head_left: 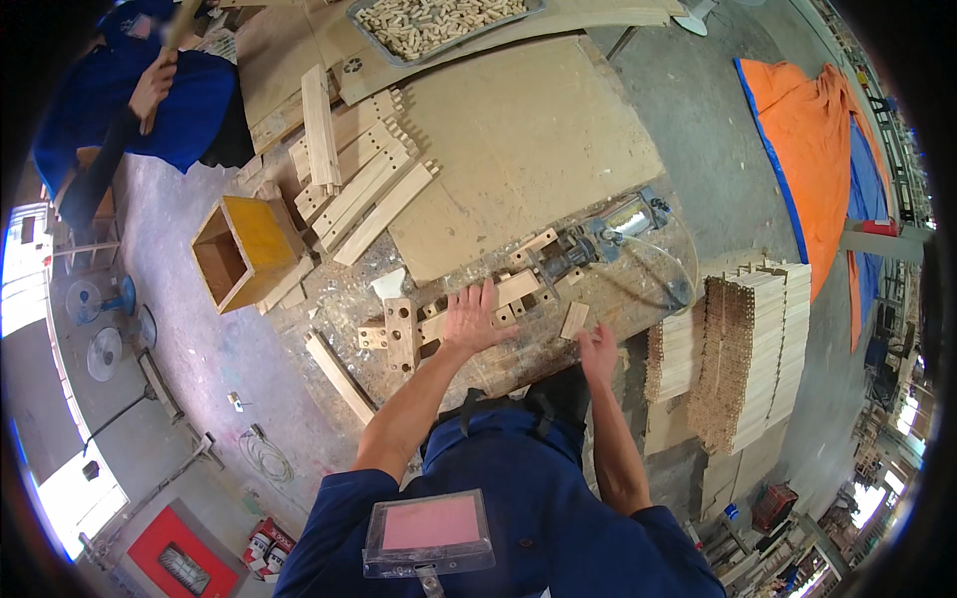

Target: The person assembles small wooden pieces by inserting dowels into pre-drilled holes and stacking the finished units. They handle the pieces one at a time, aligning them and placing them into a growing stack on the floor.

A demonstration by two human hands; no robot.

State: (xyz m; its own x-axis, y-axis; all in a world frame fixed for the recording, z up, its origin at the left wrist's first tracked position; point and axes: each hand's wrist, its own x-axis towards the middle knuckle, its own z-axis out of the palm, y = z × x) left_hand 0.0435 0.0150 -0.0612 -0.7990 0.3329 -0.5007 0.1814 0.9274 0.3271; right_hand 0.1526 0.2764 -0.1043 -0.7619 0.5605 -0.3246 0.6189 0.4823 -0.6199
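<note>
My left hand lies flat with its fingers apart across a pale wooden bar, which sits in a wooden jig on the workbench. Close to the bench's front edge, my right hand pinches the near corner of a small flat wooden block. A pneumatic cylinder with a metal clamp head stands at the bar's right end, and a thin clear hose loops from it. Left of my left hand, a wooden piece with large round holes lies across the jig's left end.
Drilled and dowelled wooden bars lie in a pile at the back left, beside a yellow open box. A metal tray of dowels is at the far side. Stacked wooden parts stand right. A co-worker grips a stick at upper left.
</note>
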